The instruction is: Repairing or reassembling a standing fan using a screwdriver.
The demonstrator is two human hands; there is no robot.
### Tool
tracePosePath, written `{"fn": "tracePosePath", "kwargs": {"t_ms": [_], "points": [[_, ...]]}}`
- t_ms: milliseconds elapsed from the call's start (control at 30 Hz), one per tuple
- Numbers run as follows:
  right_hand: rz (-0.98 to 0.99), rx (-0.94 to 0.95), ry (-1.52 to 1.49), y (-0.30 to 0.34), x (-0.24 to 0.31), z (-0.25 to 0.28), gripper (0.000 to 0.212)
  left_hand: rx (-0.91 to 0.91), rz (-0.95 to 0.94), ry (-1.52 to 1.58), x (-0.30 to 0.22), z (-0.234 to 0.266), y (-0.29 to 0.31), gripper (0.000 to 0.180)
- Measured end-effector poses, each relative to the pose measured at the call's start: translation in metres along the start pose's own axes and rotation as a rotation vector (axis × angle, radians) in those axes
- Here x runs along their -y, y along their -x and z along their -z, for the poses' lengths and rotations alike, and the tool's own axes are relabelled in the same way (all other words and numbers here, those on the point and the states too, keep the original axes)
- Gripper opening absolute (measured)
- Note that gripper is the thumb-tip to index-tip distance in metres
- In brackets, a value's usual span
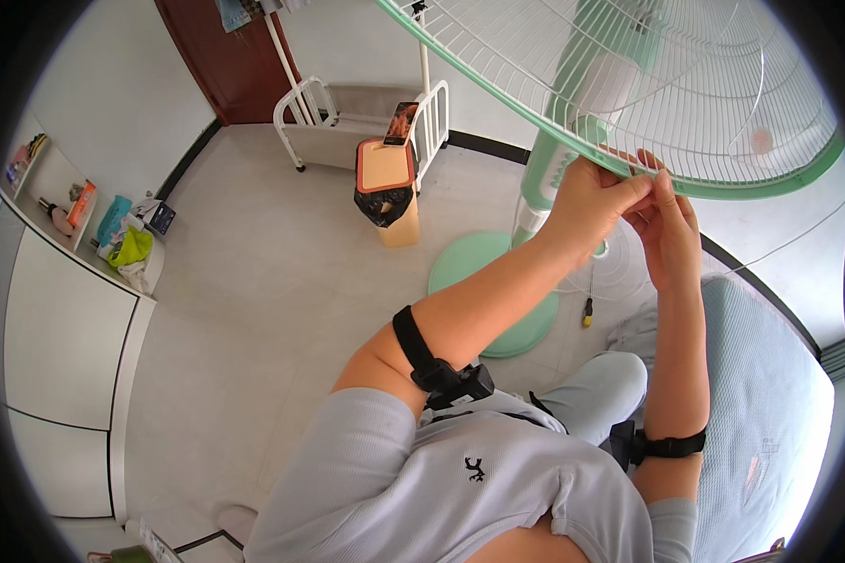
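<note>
A standing fan with a white wire guard and a green rim (742, 190) fills the upper right. My left hand (591, 197) is closed on the lower edge of this rim, its thumb in front and some fingers behind the wires. Right beside it, my right hand (671, 230) pinches the same stretch of rim, thumb tip close to the left thumb. Whether a small clip or screw lies between the fingertips is hidden. Behind my left wrist rises the fan's green and white column (546, 169), standing on a round green base (451, 267).
A screwdriver (588, 312) with a yellow and black handle lies on the floor by the base. A pale bed (760, 375) is at the right. Farther back stand a bin (399, 225) with a phone on its lid and a white rack (296, 141). Cabinets (66, 319) line the left.
</note>
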State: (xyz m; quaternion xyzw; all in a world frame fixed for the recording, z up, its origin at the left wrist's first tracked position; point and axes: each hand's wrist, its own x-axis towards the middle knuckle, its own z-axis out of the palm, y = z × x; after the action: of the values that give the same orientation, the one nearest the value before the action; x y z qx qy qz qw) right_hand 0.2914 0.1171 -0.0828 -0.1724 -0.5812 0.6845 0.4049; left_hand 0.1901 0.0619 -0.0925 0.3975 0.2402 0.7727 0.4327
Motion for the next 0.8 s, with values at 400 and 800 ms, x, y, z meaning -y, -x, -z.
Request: {"fn": "tracePosePath", "kwargs": {"t_ms": [400,800], "points": [[-0.140,-0.199,0.205,0.027,-0.070,0.171,0.038,-0.093,0.010,-0.062,0.013,0.012,0.004,0.016],[-0.929,-0.387,0.904,0.088,-0.384,0.365,0.040,-0.117,-0.013,-0.003,-0.018,0.025,0.024,0.038]]}}
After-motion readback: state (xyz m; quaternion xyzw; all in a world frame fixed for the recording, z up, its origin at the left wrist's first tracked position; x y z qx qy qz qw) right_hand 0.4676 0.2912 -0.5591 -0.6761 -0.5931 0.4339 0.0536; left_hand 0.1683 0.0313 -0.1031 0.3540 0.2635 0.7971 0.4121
